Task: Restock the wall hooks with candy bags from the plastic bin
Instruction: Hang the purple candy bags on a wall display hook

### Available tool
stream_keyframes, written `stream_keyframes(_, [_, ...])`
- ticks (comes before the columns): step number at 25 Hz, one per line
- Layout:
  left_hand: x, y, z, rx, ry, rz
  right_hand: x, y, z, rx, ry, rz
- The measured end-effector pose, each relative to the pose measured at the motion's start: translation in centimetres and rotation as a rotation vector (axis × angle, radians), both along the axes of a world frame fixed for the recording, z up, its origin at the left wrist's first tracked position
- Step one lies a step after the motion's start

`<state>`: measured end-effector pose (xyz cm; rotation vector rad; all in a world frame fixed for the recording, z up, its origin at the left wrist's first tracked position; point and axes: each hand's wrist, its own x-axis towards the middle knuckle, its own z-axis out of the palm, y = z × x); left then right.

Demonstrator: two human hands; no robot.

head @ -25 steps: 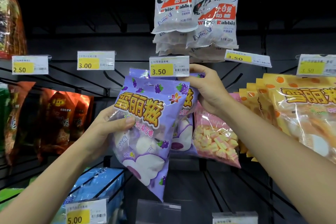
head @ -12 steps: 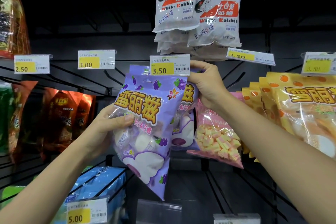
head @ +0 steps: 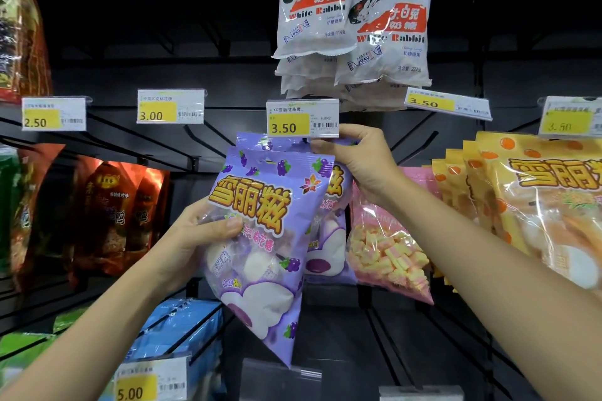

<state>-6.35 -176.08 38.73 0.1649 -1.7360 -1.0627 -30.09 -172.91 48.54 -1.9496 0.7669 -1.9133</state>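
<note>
A purple marshmallow bag (head: 260, 238) is tilted in front of the wall, its top edge just under the 3.50 price tag (head: 302, 118). My left hand (head: 195, 238) grips its left side, thumb on the front. Behind it hangs another purple bag (head: 329, 251) on the hook; my right hand (head: 358, 163) pinches that bag's top edge beside the tag. The hook itself is hidden behind the tag and bags. The plastic bin is out of view.
White Rabbit bags (head: 351, 19) hang above. A pink candy bag (head: 387, 244) and orange marshmallow bags (head: 537, 205) hang to the right, red-orange snack bags (head: 120, 205) to the left, blue packs (head: 182, 325) below. Bare black hooks jut from the wall panel.
The purple bag in my left hand has shifted slightly left and up toward the tag. My right hand stays at the hanging bag's top.
</note>
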Motion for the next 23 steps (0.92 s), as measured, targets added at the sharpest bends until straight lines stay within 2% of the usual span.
stream_keyframes(6, [-0.6,0.0,-0.8,0.016,0.013,0.085,-0.2,0.9,-1.5,-0.049,0.117,-0.212])
stream_keyframes(8, [-1.0,0.4,-1.0,0.006,0.050,0.140,-0.1,1.6,-2.1,-0.138,0.158,-0.447])
stream_keyframes(10, [-1.4,0.8,-1.3,-0.014,0.093,0.251,-0.2,2.9,-3.0,-0.288,0.116,-0.641])
stream_keyframes(12, [-1.8,1.4,-1.7,-0.026,0.123,0.353,-0.2,4.6,-4.2,-0.383,0.037,-0.567])
stream_keyframes(14, [-2.4,1.9,-2.0,-0.041,0.139,0.363,0.0,6.1,-5.3,-0.343,-0.019,-0.341])
stream_keyframes(15, [-2.7,2.2,-1.9,-0.048,0.148,0.353,0.0,6.5,-5.7,-0.318,-0.003,-0.309])
stream_keyframes(18, [-3.6,3.0,-1.3,-0.036,0.171,0.285,0.0,6.3,-6.4,-0.271,0.067,-0.412])
stream_keyframes(21, [-4.4,3.3,-0.1,-0.050,0.129,0.262,0.0,5.6,-5.9,-0.178,-0.041,-0.364])
stream_keyframes(23, [-4.4,2.9,1.1,0.029,0.129,0.214,-0.1,5.2,-5.0,-0.145,-0.113,-0.329])
